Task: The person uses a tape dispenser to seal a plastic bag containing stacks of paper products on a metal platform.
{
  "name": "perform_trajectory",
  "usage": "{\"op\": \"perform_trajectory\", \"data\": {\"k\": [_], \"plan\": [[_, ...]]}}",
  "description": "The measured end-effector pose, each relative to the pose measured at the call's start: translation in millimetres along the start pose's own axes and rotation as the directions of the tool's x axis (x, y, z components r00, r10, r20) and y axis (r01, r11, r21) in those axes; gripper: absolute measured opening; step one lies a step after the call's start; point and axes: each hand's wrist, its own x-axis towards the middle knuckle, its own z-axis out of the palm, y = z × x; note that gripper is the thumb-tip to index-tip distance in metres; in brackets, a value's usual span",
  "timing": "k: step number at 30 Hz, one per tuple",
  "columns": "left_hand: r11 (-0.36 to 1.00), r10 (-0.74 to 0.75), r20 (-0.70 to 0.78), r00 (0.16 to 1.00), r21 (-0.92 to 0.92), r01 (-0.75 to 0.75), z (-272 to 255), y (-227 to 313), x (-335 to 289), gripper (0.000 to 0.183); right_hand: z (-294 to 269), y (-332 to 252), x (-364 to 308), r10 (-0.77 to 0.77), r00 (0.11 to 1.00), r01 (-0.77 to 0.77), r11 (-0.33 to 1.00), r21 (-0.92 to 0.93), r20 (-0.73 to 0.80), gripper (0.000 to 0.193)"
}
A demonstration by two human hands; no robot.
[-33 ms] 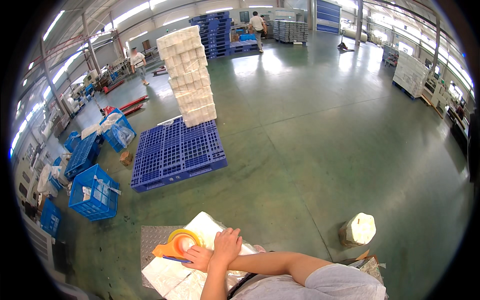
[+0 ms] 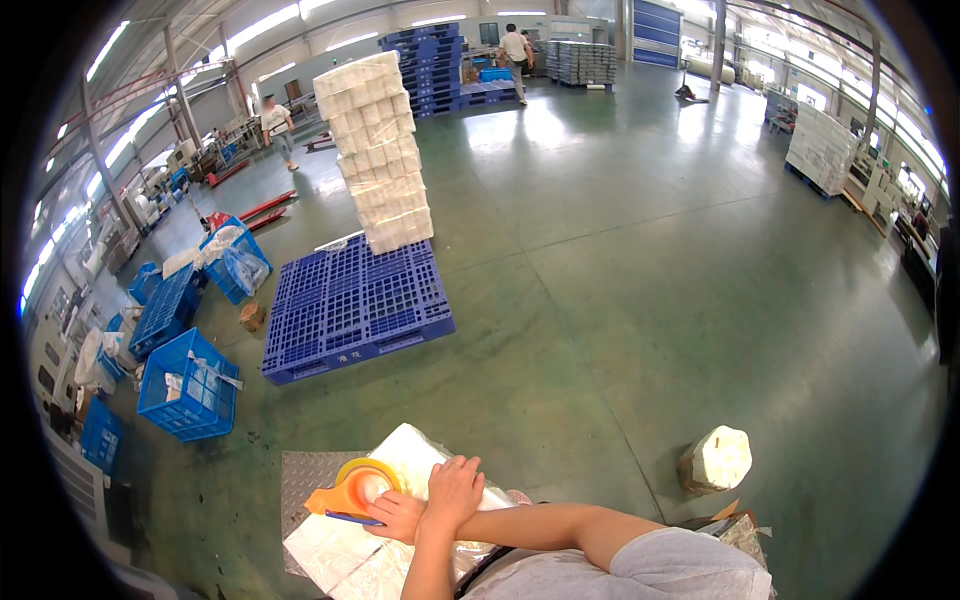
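Observation:
My right forearm comes in from the right and passes under my left wrist. My right hand is closed on an orange tape dispenser carrying a yellow tape roll; part of the grip is hidden. A narrow blue piece sticks out beside its fingers. Crossed over the right wrist, my left hand lies with fingers stretched out on plastic-wrapped white packs. Nothing shows in that hand. More white wrapped packs lie under and beside the dispenser, over a grey patterned metal plate.
Ahead, a blue pallet carries a tall stack of white packs. Blue crates stand to the left. A white-topped round bundle is on the floor at right. Two people are farther off, near stacked blue pallets.

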Motion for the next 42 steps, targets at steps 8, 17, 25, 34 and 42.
{"op": "perform_trajectory", "data": {"k": [8,17,25,34,42], "plan": [[1.0,0.002,-0.006,1.0,-0.002,-0.002,2.1,-2.1,-1.0,0.021,1.2,0.3,-0.8,-0.008,1.0,0.008,1.0,0.005,0.005,0.022],[1.0,-0.004,-0.002,1.0,-0.005,0.004,-0.9,0.4,-0.4,0.021,3.0,-0.2,-2.5,-0.004,1.0,0.004,1.0,0.0,0.025,0.021],[1.0,-0.016,0.023,1.0,-0.005,0.016,-1.8,0.4,-0.7,0.02,2.3,-0.9,0.6,-0.018,0.999,0.018,1.0,-0.016,-0.032,0.017],[1.0,-0.013,0.02,1.0,-0.004,0.013,-0.1,-0.1,-0.3,0.021,0.5,-0.4,0.3,-0.017,1.0,0.016,0.999,-0.03,-0.023,0.017],[1.0,-0.014,0.024,1.0,-0.001,0.014,-0.9,0.5,0.0,0.021,0.4,0.2,-0.6,-0.02,1.0,0.02,1.0,-0.017,-0.002,0.019]]}}
